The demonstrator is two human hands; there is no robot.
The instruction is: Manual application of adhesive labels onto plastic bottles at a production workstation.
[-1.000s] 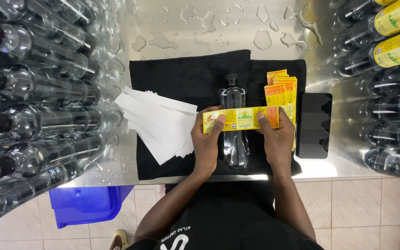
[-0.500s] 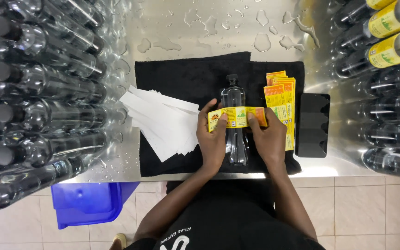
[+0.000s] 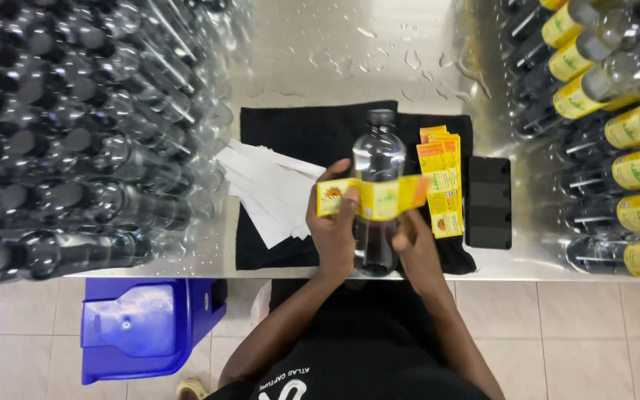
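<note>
Centrally, a black cloth (image 3: 290, 133) is lying on the wet metal surface (image 3: 335, 52), and its near hem is sitting just at the surface's near edge, beyond which tiled floor (image 3: 572, 333) is showing. Bare metal is lying open on the far side of the cloth; to the left and right the room is closing in. Rows of clear unlabelled bottles (image 3: 53, 148) are crowding the whole left side, reaching almost to the cloth's left edge. Bottles with yellow labels (image 3: 616, 133) are filling the right side, with a black block (image 3: 488, 201) lying between them and the cloth. A fan of white backing sheets (image 3: 268, 185) is overlapping the cloth's left part, and a stack of yellow and orange labels (image 3: 442, 185) is resting on its right part. A blue bin (image 3: 142, 326) is standing on the floor below the surface's near left edge.

A clear bottle (image 3: 376, 170) with a dark cap is lying on the middle of the cloth, cap pointing far. The left hand (image 3: 333, 230) is gripping the bottle's left side, its thumb pressing one end of a yellow label (image 3: 368, 197) against it. The right hand (image 3: 416, 248) is cupping the bottle's right near side, fingers closed on the label's other end. The label is stretching across the bottle's middle, between both hands.
</note>
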